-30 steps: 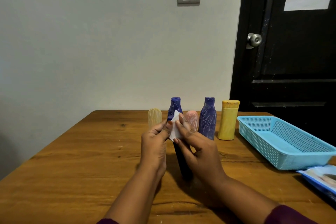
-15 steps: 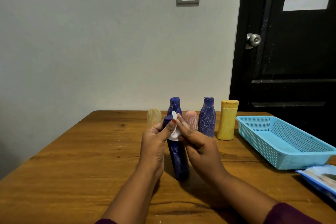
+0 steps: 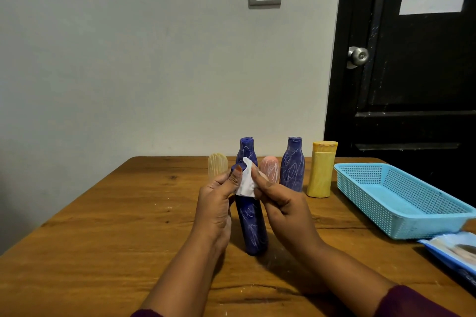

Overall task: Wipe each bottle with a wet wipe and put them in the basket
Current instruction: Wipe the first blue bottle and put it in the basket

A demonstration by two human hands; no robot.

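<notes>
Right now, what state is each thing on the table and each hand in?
near blue bottle: base on table, scribbled, held.
wet wipe: crumpled against its neck.
left hand: grips near blue bottle.
right hand: pinches wet wipe.
basket: empty.
cream bottle, far blue bottle, pink bottle, right blue bottle, yellow bottle: upright.
wipes pack: lying flat.

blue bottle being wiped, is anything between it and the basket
Nothing visible stands on the table between the blue bottle and the basket. The yellow bottle stands farther back, left of the basket.
</notes>
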